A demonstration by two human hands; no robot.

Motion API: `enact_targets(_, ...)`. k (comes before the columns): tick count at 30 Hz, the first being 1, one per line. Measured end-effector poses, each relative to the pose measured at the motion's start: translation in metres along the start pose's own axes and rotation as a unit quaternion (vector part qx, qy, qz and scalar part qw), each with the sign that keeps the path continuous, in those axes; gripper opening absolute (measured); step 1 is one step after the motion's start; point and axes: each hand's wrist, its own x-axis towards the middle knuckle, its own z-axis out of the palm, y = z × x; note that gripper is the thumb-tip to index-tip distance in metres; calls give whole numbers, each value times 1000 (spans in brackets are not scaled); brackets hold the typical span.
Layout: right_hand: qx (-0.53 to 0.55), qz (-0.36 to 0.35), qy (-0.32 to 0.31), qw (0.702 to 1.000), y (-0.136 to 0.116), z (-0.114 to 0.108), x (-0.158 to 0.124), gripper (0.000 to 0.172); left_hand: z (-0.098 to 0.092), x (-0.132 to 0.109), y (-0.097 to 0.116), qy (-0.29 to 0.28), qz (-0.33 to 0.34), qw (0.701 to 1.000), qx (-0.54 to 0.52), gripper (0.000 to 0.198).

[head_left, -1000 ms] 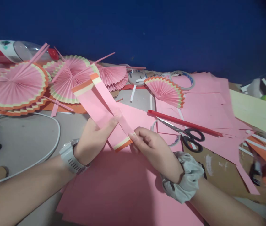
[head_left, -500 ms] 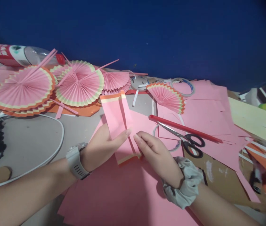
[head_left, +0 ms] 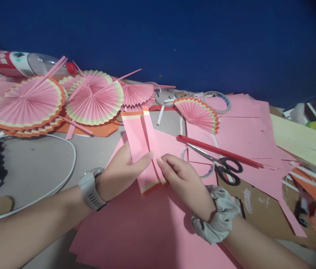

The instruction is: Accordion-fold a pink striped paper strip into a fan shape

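Note:
My left hand (head_left: 127,166) grips a pink paper strip (head_left: 137,136) with cream and orange bands on its two short ends. The thumb lies on top of the strip and the other fingers are hidden beneath it. A fold runs along the strip's right side, standing up a little. At that folded edge, my right hand (head_left: 181,181) pinches the paper between thumb and curled forefinger. Below both hands lies a stack of larger pink sheets (head_left: 135,231). Black-handled scissors (head_left: 216,161) and a red stick-like piece (head_left: 219,151) lie to the right.
Pleated paper fans (head_left: 25,102) lie at the back left, in front of a plastic bottle (head_left: 9,63). A smaller pleated fan (head_left: 198,114) rests near a tape roll (head_left: 216,101). A white cable (head_left: 72,168) curves across the left. Cardboard (head_left: 261,203) lies at the right.
Both hands hold the folded strip in almost the same place. The view has shifted very slightly; nothing has been let go or picked up.

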Motion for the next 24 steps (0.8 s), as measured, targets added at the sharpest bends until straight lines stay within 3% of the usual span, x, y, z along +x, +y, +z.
enact_targets(6, -36, 3, 20, 999, -2, 4, 0, 36, 1, 0, 3, 37, 1, 998, 42, 18)
enact_targets(15, -64, 8, 31, 997, -3, 4, -1, 35, 0, 2, 6, -10, 18, 998, 63, 20)
enact_targets(24, -65, 9, 38, 997, -4, 3, -1, 35, -1, 3, 5, -8, 26, 997, 74, 18)
